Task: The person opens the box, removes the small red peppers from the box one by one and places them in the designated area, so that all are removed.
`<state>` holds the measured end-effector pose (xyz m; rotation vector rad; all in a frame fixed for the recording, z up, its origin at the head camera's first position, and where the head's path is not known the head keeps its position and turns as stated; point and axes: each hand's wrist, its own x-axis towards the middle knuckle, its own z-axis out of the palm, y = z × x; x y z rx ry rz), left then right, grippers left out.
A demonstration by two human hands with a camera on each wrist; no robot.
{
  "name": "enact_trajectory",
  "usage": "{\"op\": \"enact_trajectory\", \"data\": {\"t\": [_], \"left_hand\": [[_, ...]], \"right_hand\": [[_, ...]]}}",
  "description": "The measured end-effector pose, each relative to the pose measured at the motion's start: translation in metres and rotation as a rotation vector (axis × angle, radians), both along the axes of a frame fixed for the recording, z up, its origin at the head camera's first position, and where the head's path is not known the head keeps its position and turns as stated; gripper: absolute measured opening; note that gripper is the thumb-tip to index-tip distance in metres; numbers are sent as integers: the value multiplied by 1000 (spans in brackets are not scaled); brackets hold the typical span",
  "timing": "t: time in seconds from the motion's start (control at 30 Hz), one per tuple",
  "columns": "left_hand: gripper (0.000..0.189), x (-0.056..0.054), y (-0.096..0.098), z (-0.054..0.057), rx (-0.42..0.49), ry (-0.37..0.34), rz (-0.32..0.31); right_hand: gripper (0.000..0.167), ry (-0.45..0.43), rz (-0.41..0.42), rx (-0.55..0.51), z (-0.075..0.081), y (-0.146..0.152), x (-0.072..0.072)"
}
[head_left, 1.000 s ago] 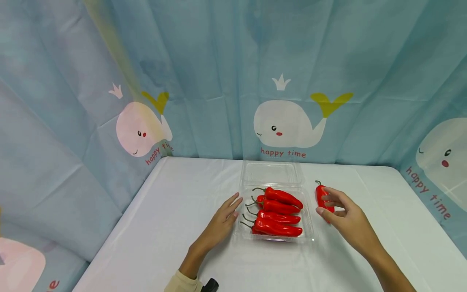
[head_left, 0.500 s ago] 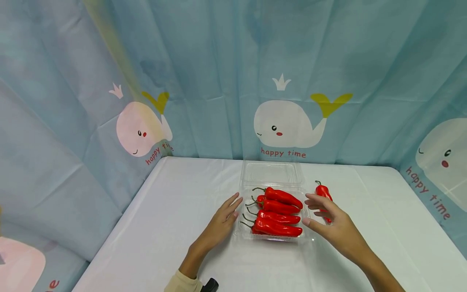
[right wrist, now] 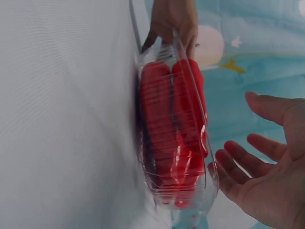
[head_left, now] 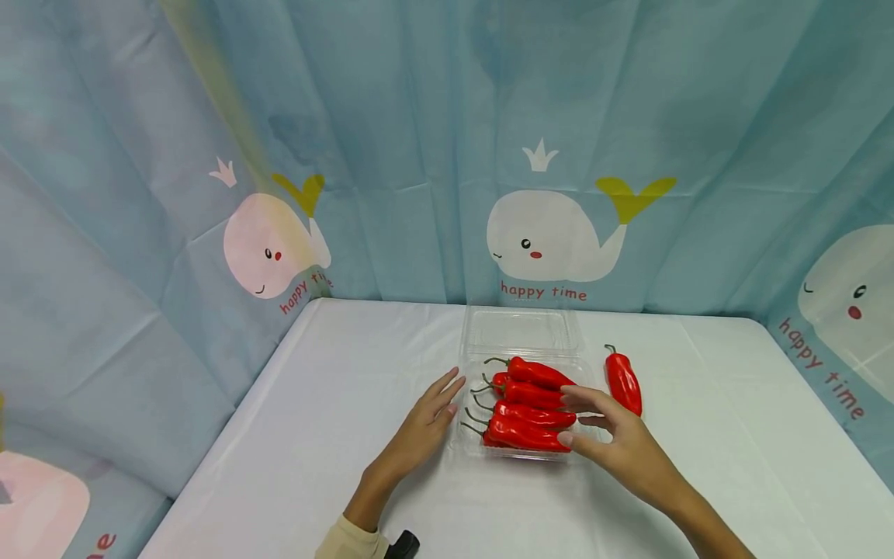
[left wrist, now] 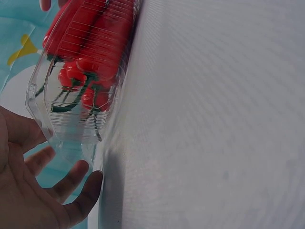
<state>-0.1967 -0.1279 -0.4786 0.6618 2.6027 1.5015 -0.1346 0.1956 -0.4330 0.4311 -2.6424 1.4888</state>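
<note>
Several red peppers (head_left: 527, 435) with green stems lie side by side in a clear plastic clamshell box (left wrist: 57, 129), whose lid (head_left: 520, 332) is folded back behind it. My left hand (head_left: 419, 431) stays at the box's left side; its loosely spread fingertips (left wrist: 95, 181) are right at the plastic wall. Over the box's right end is my right hand (head_left: 625, 450), with thumb and fingers apart and nothing between them. In the right wrist view its fingers (right wrist: 228, 167) are close to the box's rim. One more red pepper (head_left: 621, 380) lies on the table, just beyond the right hand.
A white cloth covers the table (head_left: 335, 373). Behind and at both sides hangs a light blue curtain (head_left: 405, 155) printed with whales. A black band (head_left: 403, 545) is at the left sleeve.
My right hand has moved left, away from the lone pepper, and is now over the right end of the box. The left hand and the box have not visibly moved.
</note>
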Motion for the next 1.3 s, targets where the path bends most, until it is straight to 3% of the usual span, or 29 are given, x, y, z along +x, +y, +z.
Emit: {"op": "enact_trajectory", "data": {"t": [0.43,1.3], "left_hand": [[50,-1,2,0,-14,-1,-1],[50,-2,2,1,-5,-6,13]], "right_hand": [[60,-55,57,-21,-8,-12,-1],[48,-126,110,164,-16,-35,-21]]}}
